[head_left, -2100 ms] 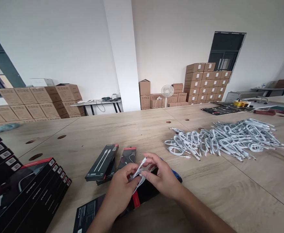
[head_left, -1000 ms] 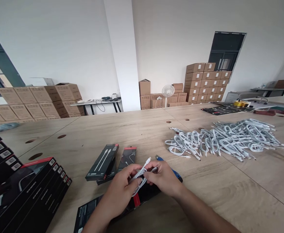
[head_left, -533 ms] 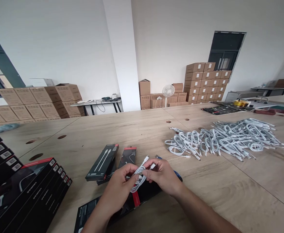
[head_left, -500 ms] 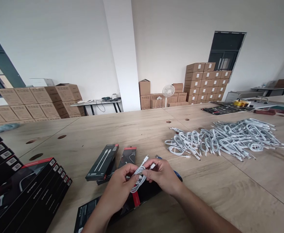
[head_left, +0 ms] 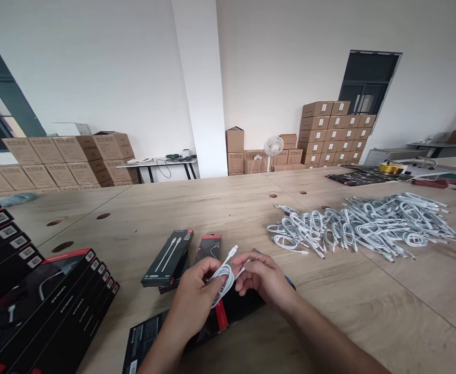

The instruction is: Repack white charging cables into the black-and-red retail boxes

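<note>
A coiled white cable (head_left: 223, 278) is pinched in my left hand (head_left: 196, 293), its upper plug pointing up and right. My right hand (head_left: 269, 278) is closed at the coil's right side, thumb and index finger on the cable's other end. Beneath both hands lies a black box with a red stripe (head_left: 220, 314), partly covered by them. Just beyond my left hand are a black cable box (head_left: 168, 258) and a smaller box with a red top edge (head_left: 211, 246). A blue object behind my right hand is mostly hidden.
Many coiled white cables (head_left: 368, 223) are heaped on the right of the wooden table (head_left: 228, 208). Stacked black boxes (head_left: 67, 311) fill the lower left. Flat black sheets (head_left: 352, 177) and a yellow tape roll (head_left: 390, 168) lie at the far right.
My right hand's fingers have shifted around the cable's end, and its plug has turned and is now mostly covered. The view has swung slightly left.
</note>
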Tool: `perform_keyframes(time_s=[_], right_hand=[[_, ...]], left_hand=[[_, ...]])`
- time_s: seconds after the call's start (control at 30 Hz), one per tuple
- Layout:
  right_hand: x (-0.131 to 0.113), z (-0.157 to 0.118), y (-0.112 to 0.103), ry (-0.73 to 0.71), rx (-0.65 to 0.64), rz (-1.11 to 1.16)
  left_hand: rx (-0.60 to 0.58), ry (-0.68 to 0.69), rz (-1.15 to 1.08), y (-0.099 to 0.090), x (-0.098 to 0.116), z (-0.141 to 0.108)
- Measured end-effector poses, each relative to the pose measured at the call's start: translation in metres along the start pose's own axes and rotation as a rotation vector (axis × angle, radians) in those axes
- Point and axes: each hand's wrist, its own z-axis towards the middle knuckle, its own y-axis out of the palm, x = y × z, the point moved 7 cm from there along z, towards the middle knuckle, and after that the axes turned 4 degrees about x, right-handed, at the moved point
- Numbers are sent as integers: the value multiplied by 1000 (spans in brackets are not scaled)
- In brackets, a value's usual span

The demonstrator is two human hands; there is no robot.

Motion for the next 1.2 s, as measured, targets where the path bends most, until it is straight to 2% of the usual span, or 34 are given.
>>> perform_keyframes(time_s=[0.1,0.27,0.4,0.53,0.67,0.8,1.0,1.1,1.2], right_hand=[[4,5,-8,68,23,67],[8,6,-9,140,6,53],[5,-1,-2,154,-36,-162],[5,-8,5,184,-141,-345],[1,-5,-1,118,-116,-526],[-4,-2,-9,11,-60,-703],[-25,-7,-23,-160,83,-936],[-27,-11,-17,-110,2,-817],[-21,-10,-4,-41,-71,-455]], left_hand=[[-5,-5,-82,2,1,-1],[21,14,-56,4,4,-1],[76,122,47,5,11,-2],[53,120,74,11,9,-3],[34,167,128,13,10,-3],[62,232,180,4,12,-2],[145,177,212,-13,7,1],[121,154,240,-7,10,0],[16,155,269,7,14,-2]])
